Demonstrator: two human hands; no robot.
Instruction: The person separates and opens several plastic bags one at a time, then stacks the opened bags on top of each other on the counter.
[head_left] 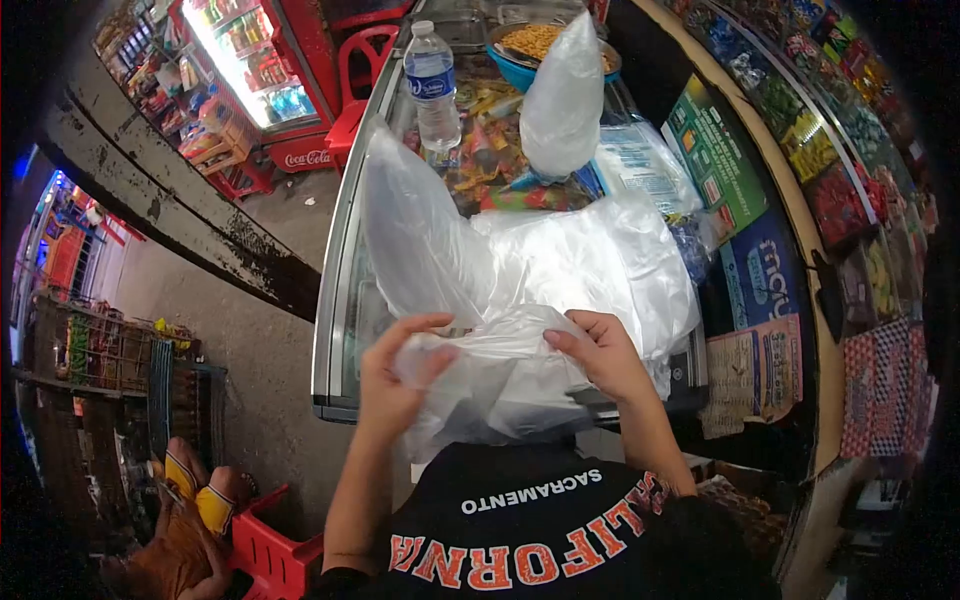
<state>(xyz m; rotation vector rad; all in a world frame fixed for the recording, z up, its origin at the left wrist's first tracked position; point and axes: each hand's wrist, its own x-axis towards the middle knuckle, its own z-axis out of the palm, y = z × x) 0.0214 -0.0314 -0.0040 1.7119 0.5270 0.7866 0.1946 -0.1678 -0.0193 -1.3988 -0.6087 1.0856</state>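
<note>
White translucent plastic bags (600, 260) lie in a pile on the glass-topped counter (345, 290). Near the counter's front edge, my left hand (405, 375) has its fingers curled round the gathered plastic. My right hand (598, 352) pinches the same plastic between thumb and fingers. From the left of the pile a puffed-out bag (415, 220) points up and away. Another filled or puffed bag (565, 105) stands upright at the back of the counter. Beside it, at the left, is a clear water bottle (432, 90) with a blue label.
A blue basin (512, 72) of orange-brown food stands at the back. Hanging packets (800, 140) line the right side. Left are a red drinks fridge (300, 60) and a wooden post (180, 180). A seated person (190, 520) is at lower left by a red chair (270, 545).
</note>
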